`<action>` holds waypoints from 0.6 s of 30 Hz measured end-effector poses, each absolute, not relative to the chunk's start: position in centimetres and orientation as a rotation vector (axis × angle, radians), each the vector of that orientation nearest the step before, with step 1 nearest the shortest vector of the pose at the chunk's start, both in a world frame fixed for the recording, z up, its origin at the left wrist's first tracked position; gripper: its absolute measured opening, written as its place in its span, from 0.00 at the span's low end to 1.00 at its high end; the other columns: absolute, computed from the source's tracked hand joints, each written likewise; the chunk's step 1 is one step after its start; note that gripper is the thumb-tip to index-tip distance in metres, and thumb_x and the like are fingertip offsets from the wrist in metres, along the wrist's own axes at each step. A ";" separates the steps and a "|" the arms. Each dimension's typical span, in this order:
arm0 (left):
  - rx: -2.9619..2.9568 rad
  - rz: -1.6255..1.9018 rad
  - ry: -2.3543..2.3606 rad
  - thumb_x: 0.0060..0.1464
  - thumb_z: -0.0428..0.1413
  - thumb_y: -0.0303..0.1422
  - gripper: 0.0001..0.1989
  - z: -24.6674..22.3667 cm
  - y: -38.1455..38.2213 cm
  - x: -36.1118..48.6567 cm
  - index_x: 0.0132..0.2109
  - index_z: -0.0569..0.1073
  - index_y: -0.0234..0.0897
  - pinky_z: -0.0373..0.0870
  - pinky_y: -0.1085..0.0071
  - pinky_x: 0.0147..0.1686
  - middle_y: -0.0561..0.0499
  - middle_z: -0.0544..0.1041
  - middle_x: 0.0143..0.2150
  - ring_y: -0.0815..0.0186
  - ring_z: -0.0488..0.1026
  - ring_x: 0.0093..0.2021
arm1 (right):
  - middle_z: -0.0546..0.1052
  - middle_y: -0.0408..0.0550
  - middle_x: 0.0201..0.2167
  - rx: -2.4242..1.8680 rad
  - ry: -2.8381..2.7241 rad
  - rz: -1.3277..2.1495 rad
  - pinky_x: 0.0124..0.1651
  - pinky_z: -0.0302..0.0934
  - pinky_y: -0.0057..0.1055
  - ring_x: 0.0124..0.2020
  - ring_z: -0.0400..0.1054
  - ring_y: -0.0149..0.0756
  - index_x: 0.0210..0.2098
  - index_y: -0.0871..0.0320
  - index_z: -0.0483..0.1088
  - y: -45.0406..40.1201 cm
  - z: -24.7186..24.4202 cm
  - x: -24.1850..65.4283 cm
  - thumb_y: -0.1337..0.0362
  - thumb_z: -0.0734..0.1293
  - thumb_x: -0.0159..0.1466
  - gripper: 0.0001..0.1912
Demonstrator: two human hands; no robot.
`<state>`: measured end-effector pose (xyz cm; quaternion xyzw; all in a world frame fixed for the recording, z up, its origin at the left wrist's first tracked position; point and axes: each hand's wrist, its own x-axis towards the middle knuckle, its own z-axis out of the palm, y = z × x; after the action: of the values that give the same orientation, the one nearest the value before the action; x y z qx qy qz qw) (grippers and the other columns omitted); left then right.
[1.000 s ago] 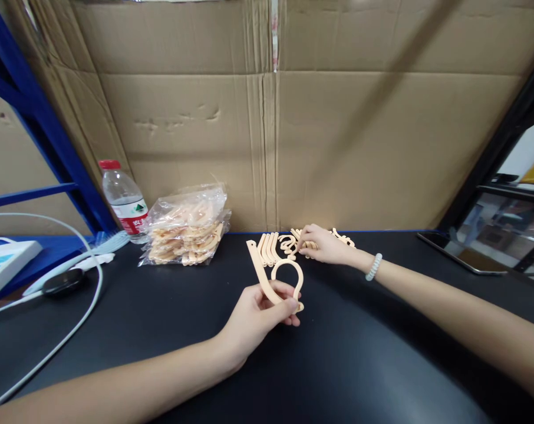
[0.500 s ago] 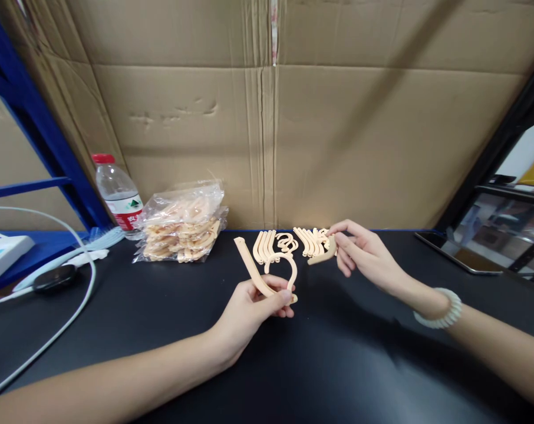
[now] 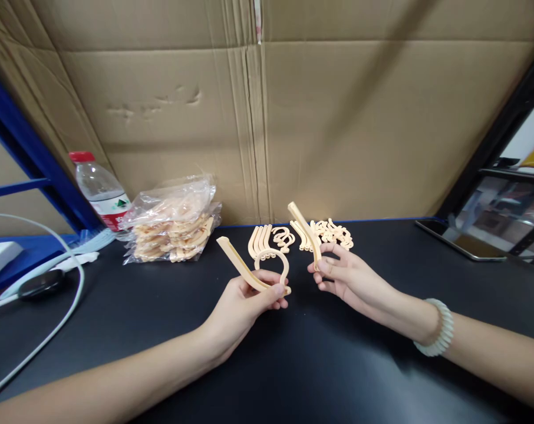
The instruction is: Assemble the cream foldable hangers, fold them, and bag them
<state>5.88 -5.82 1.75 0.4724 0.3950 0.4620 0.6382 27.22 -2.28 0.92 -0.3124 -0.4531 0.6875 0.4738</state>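
My left hand (image 3: 253, 297) pinches a cream plastic hanger arm (image 3: 239, 266) together with a curved hanger hook (image 3: 285, 262), their ends meeting at my thumb. My right hand (image 3: 344, 275) holds a second hanger arm (image 3: 306, 231) by its lower end, the long part slanting up and left. The two held sets are apart, a short gap between my hands. Behind them on the black table lie a row of hanger arms (image 3: 261, 238), some loose hooks (image 3: 283, 238), another row partly hidden behind the right-hand piece, and a pile of small curved parts (image 3: 338, 232).
Clear plastic bags (image 3: 172, 227) packed with cream parts stand at the back left, beside a red-capped water bottle (image 3: 101, 191). A white cable (image 3: 79, 282) with a black piece (image 3: 41, 284) runs along the left. A flat tablet-like device (image 3: 459, 240) lies back right. Cardboard (image 3: 359, 129) walls the rear.
My right hand has drawn back toward me and turned its hanger arm from low and sideways to pointing up. My left hand keeps its grip, its pieces slightly more tilted. The view has shifted a little.
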 end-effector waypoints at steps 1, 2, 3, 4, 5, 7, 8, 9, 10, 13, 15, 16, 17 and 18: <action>1.080 1.051 0.901 0.44 0.68 0.34 0.13 1.7 -5.8 5.9 0.35 0.77 0.31 0.68 0.77 0.34 0.52 0.76 0.30 0.72 0.73 0.29 | 0.76 0.44 0.32 -0.758 -1.096 1.713 0.35 0.66 0.26 0.29 0.68 0.27 0.41 0.56 0.66 -2.4 0.8 27.0 0.63 0.76 0.55 0.18; 1.088 1.045 0.901 0.44 0.68 0.33 0.13 1.6 -5.7 5.8 0.35 0.77 0.31 0.68 0.77 0.34 0.52 0.76 0.29 0.72 0.73 0.30 | 0.76 0.45 0.33 -0.749 -1.102 1.741 0.37 0.66 0.27 0.31 0.69 0.28 0.41 0.57 0.67 -2.7 0.8 26.8 0.63 0.75 0.55 0.18; 1.104 1.039 0.901 0.45 0.68 0.33 0.12 1.5 -5.7 5.8 0.35 0.77 0.31 0.68 0.77 0.35 0.53 0.76 0.29 0.72 0.73 0.30 | 0.76 0.46 0.34 -0.734 -1.120 1.766 0.39 0.66 0.29 0.34 0.70 0.30 0.41 0.58 0.68 -2.9 0.9 26.6 0.63 0.75 0.56 0.16; 1.126 1.033 0.900 0.45 0.68 0.33 0.12 1.4 -5.7 5.8 0.35 0.77 0.31 0.68 0.77 0.35 0.53 0.76 0.29 0.73 0.73 0.30 | 0.76 0.47 0.36 -0.710 -1.145 1.787 0.42 0.66 0.30 0.38 0.71 0.33 0.39 0.59 0.69 -3.2 0.9 26.3 0.63 0.75 0.56 0.15; 1.152 1.029 0.896 0.46 0.67 0.32 0.11 1.4 -5.7 5.8 0.35 0.77 0.31 0.68 0.77 0.35 0.53 0.75 0.30 0.73 0.73 0.30 | 0.76 0.48 0.38 -0.687 -1.173 1.798 0.44 0.66 0.32 0.41 0.70 0.35 0.38 0.59 0.69 -3.5 1.0 26.1 0.63 0.74 0.57 0.13; 1.200 1.024 0.887 0.47 0.67 0.33 0.10 1.2 -5.7 5.8 0.35 0.76 0.32 0.68 0.77 0.35 0.53 0.76 0.31 0.72 0.73 0.30 | 0.75 0.49 0.40 -0.663 -1.227 1.790 0.46 0.65 0.33 0.43 0.70 0.36 0.37 0.59 0.70 -4.0 1.0 25.7 0.63 0.74 0.57 0.12; 1.216 1.024 0.885 0.47 0.66 0.33 0.10 1.1 -5.8 5.8 0.34 0.76 0.32 0.68 0.77 0.35 0.53 0.76 0.31 0.72 0.74 0.31 | 0.75 0.49 0.39 -0.665 -1.249 1.779 0.44 0.65 0.32 0.42 0.70 0.35 0.37 0.60 0.71 -4.1 0.9 25.6 0.64 0.74 0.57 0.11; 1.226 1.023 0.885 0.47 0.66 0.33 0.10 1.1 -5.8 5.8 0.34 0.76 0.32 0.69 0.76 0.35 0.53 0.75 0.31 0.71 0.74 0.31 | 0.75 0.48 0.38 -0.670 -1.266 1.766 0.43 0.65 0.31 0.40 0.70 0.34 0.37 0.60 0.71 -4.2 0.9 25.5 0.64 0.74 0.57 0.11; 1.234 1.020 0.882 0.48 0.66 0.33 0.09 1.1 -5.9 5.8 0.34 0.76 0.33 0.69 0.76 0.35 0.54 0.75 0.31 0.71 0.74 0.31 | 0.75 0.47 0.37 -0.678 -1.278 1.756 0.41 0.65 0.29 0.38 0.70 0.32 0.37 0.60 0.71 -4.3 0.8 25.4 0.64 0.74 0.57 0.11; 1.250 1.001 0.854 0.48 0.65 0.31 0.08 1.0 -5.9 5.7 0.34 0.75 0.33 0.70 0.75 0.36 0.54 0.76 0.31 0.70 0.75 0.32 | 0.74 0.45 0.33 -0.681 -1.302 1.749 0.38 0.65 0.27 0.35 0.70 0.30 0.37 0.60 0.71 -4.3 0.4 25.3 0.63 0.74 0.57 0.11; 1.268 0.998 0.831 0.48 0.65 0.30 0.07 1.1 -6.0 5.7 0.33 0.75 0.33 0.71 0.75 0.36 0.54 0.76 0.32 0.70 0.75 0.32 | 0.75 0.46 0.33 -0.677 -1.321 1.748 0.37 0.66 0.28 0.35 0.71 0.31 0.38 0.60 0.71 -4.2 0.1 25.3 0.62 0.74 0.57 0.12; 1.279 1.001 0.823 0.48 0.65 0.29 0.07 1.2 -6.0 5.8 0.32 0.75 0.33 0.70 0.75 0.36 0.54 0.76 0.31 0.71 0.74 0.31 | 0.76 0.46 0.33 -0.671 -1.334 1.743 0.37 0.66 0.28 0.34 0.71 0.32 0.38 0.61 0.71 -4.2 0.1 25.3 0.62 0.74 0.58 0.12; 1.291 1.005 0.816 0.48 0.65 0.28 0.06 1.3 -6.0 5.8 0.32 0.75 0.34 0.70 0.76 0.35 0.54 0.76 0.30 0.71 0.74 0.31 | 0.76 0.47 0.32 -0.663 -1.352 1.735 0.37 0.66 0.28 0.33 0.72 0.32 0.38 0.61 0.71 -4.2 0.1 25.2 0.62 0.73 0.58 0.12; 1.303 1.009 0.809 0.47 0.65 0.28 0.06 1.4 -6.0 5.8 0.31 0.75 0.34 0.70 0.76 0.34 0.54 0.76 0.30 0.71 0.74 0.30 | 0.76 0.47 0.32 -0.657 -1.375 1.727 0.37 0.67 0.28 0.33 0.72 0.31 0.38 0.61 0.71 -4.1 0.1 25.2 0.62 0.73 0.58 0.12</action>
<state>5.83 -6.00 1.40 0.5638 0.3500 0.4366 0.6075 25.23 -4.13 0.08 -0.2604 -0.5454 0.6849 0.4071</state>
